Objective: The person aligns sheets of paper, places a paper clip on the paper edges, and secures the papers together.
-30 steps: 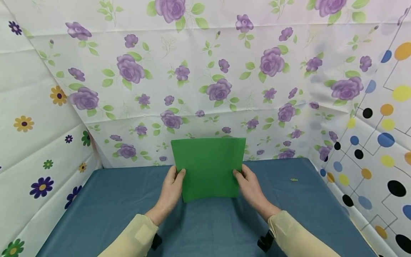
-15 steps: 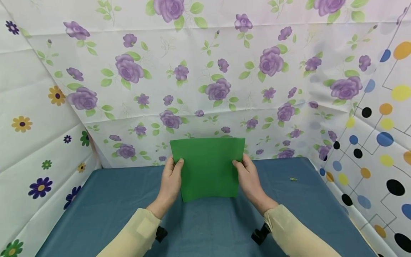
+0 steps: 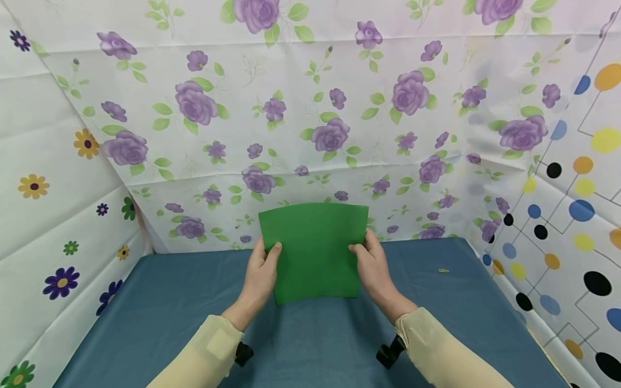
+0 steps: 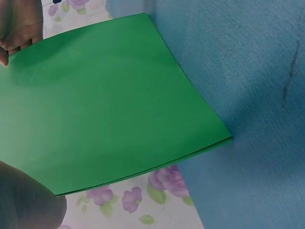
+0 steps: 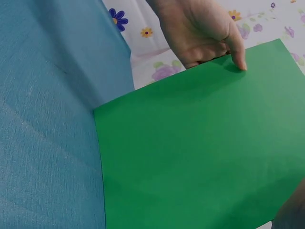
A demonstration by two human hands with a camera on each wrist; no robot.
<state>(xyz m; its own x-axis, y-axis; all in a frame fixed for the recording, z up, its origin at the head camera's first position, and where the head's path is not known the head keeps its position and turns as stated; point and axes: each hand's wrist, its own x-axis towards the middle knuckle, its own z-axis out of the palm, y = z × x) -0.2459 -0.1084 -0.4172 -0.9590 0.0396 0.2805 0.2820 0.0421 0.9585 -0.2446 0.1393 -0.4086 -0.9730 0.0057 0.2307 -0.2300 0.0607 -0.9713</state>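
Observation:
Both hands hold green paper sheets (image 3: 317,258) upright, lower edge at the blue tabletop. My left hand (image 3: 259,272) pinches the left edge, thumb on the near face and fingers behind. At the right edge my right hand (image 3: 374,267) pinches likewise. In the left wrist view the green paper (image 4: 114,109) shows at least two layers along one side; whether they are separate sheets or one folded sheet, I cannot tell. The right wrist view shows the left thumb on the paper (image 5: 190,143). The fingers behind the paper are mostly hidden.
A small yellow paper clip (image 3: 443,271) lies on the blue tabletop (image 3: 194,291), right of the paper. Flower-printed sheeting (image 3: 291,145) rises behind the table. Another printed sheet (image 3: 58,226) stands at the left, and a dotted one (image 3: 563,248) at the right.
Both hands have slid a little up the paper's sides. The top edge, nearly straight before, now bows upward in the middle. The lower edge stays about where it was.

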